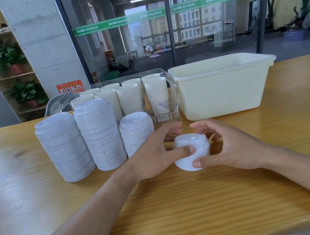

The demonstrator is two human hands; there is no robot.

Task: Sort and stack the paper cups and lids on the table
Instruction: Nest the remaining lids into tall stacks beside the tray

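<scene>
Wooden table [205, 201]; round plastic lids [191, 152].

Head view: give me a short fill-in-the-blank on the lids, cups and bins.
1. Left of the short lid stack that both hands hold, ___ taller lid stacks stand on the table.
2. The paper cups stand stacked inside the ___ bin.
3. The cream tub stands to the ___ of that bin.
4. The left hand and right hand grip the short stack from ___ sides.

Missing words: three; clear; right; opposite
</scene>
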